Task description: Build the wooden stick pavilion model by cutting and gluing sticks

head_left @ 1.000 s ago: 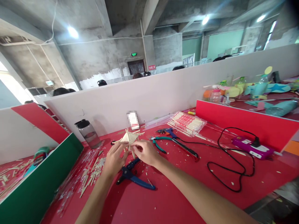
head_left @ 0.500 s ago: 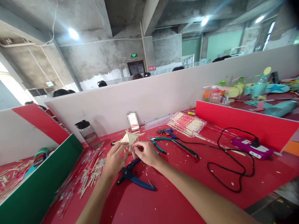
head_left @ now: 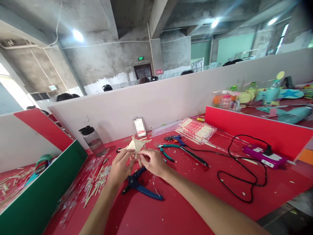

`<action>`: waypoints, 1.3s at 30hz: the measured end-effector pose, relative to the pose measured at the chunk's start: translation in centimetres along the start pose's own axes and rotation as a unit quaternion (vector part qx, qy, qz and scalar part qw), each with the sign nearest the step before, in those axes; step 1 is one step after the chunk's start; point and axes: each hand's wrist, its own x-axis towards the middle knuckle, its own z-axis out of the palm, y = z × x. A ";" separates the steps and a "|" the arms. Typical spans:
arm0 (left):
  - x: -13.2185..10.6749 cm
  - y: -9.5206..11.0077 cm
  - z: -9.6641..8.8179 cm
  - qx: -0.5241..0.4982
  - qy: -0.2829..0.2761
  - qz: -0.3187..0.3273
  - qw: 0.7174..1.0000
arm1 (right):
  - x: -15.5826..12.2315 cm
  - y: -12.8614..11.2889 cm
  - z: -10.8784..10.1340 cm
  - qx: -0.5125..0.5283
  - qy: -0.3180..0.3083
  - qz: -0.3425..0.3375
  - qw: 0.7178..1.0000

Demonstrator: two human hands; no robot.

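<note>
Between my hands is a small peaked structure (head_left: pixel 137 144) made of pale wooden sticks. My left hand (head_left: pixel 122 165) is closed on its near left side, fingers bent over the sticks. My right hand (head_left: pixel 153 160) pinches at the near right side, thumb and forefinger together; whether a separate stick is between them is too small to make out. Just below my hands lies a blue-handled cutting tool (head_left: pixel 144 189). Right of my right hand are teal-handled pliers (head_left: pixel 168 147), a black utility knife (head_left: pixel 195 156) and a blue glue gun (head_left: pixel 179 139).
A plastic packet of sticks (head_left: pixel 195 130) lies at the back. Loose sticks (head_left: pixel 96 182) and plastic wrapping are on the left, near a water bottle (head_left: pixel 93 142). A purple power strip (head_left: pixel 265 156) with a looping black cord sits right. Low partitions (head_left: pixel 254 133) border the table.
Both hands stay at the stick structure with almost no movement. The camera view has shifted very slightly.
</note>
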 end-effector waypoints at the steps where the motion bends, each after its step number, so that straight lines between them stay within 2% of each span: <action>1: 0.0 0.0 0.0 0.000 0.001 0.001 1.000 | 0.0 0.0 0.0 0.000 0.001 0.002 1.000; 12: 0.1 0.1 0.0 -0.001 0.011 -0.002 1.000 | -0.3 0.4 0.6 0.107 0.002 0.057 0.993; 18: 0.0 0.0 0.1 -0.003 0.011 -0.001 1.000 | -0.3 0.5 0.9 0.092 -0.019 0.063 0.994; 24: 0.0 -0.1 0.0 0.002 -0.001 -0.002 1.000 | 0.0 0.7 0.3 0.061 -0.009 0.043 0.997; 32: 0.0 -0.1 0.0 0.000 0.004 0.003 1.000 | 0.2 0.8 -0.2 0.098 -0.020 0.037 0.994; 39: 0.1 -0.1 0.0 -0.003 0.007 -0.001 1.000 | 0.3 1.6 1.2 0.218 -0.051 0.087 0.971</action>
